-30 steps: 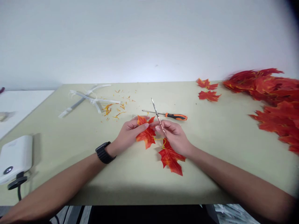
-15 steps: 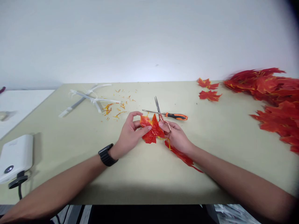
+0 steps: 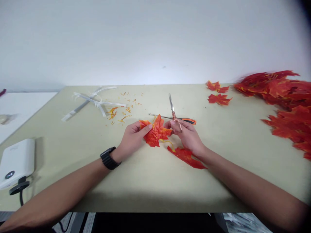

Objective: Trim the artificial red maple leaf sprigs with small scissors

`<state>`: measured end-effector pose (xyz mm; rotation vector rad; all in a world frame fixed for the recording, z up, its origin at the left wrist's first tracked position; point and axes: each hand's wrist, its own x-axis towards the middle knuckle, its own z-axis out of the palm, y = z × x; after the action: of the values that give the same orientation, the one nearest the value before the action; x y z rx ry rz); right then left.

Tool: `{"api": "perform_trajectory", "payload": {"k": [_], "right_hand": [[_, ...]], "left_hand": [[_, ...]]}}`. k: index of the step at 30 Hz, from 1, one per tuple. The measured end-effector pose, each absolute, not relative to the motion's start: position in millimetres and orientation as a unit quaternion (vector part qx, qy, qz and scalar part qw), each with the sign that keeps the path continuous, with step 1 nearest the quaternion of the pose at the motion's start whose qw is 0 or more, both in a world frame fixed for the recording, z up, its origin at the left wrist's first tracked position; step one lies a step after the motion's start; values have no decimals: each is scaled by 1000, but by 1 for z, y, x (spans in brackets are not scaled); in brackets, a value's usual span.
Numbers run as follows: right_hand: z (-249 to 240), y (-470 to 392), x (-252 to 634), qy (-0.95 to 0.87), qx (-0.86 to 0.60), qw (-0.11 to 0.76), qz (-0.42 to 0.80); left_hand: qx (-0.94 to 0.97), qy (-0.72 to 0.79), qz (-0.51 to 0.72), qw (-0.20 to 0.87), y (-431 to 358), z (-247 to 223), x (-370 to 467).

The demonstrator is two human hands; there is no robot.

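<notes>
My left hand (image 3: 133, 137) pinches a red-orange artificial maple leaf (image 3: 156, 133) between thumb and fingers, a dark watch on that wrist. In my right hand (image 3: 189, 137) is a pair of scissors (image 3: 173, 111) with copper-coloured handles, blades together and pointing away from me. The fingertips of my right hand are close to the leaf's right edge; whether they grip it I cannot tell. A yellow stem runs from the leaf to another red leaf (image 3: 186, 157), which hangs or lies below my right hand. Behind the scissors lies an orange-and-black screwdriver (image 3: 190, 121), partly covered.
A pile of red maple leaves (image 3: 289, 94) fills the right side, with two small leaves (image 3: 220, 99) beside it. Yellow-orange scraps (image 3: 113, 112) lie left of centre near clear plastic strips (image 3: 97, 103). A white power bank (image 3: 18, 163) with a cable stands at left.
The leaf in my left hand has turned and shifted slightly left. The scissors have moved right and tilted. The lower leaf has swung to show more of its surface.
</notes>
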<state>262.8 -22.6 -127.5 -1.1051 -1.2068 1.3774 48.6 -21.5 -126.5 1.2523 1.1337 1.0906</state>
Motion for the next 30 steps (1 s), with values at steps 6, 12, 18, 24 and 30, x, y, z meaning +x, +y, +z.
{"api": "perform_trajectory", "payload": {"k": [6, 12, 18, 24, 30], "right_hand": [[-114, -17, 278, -536, -430, 501, 526], [-105, -26, 276, -635, -389, 374, 553], [-117, -23, 273, -672, -406, 296, 544], [-126, -16, 277, -711, -426, 267, 491], [-121, -18, 274, -720, -438, 250, 477]], "left_hand": [[514, 474, 448, 557, -19, -124, 44], [579, 456, 385, 555, -16, -127, 38], [589, 433, 352, 584, -14, -129, 34], [566, 416, 368, 609, -15, -125, 34], [530, 403, 388, 637, -15, -125, 34]]}}
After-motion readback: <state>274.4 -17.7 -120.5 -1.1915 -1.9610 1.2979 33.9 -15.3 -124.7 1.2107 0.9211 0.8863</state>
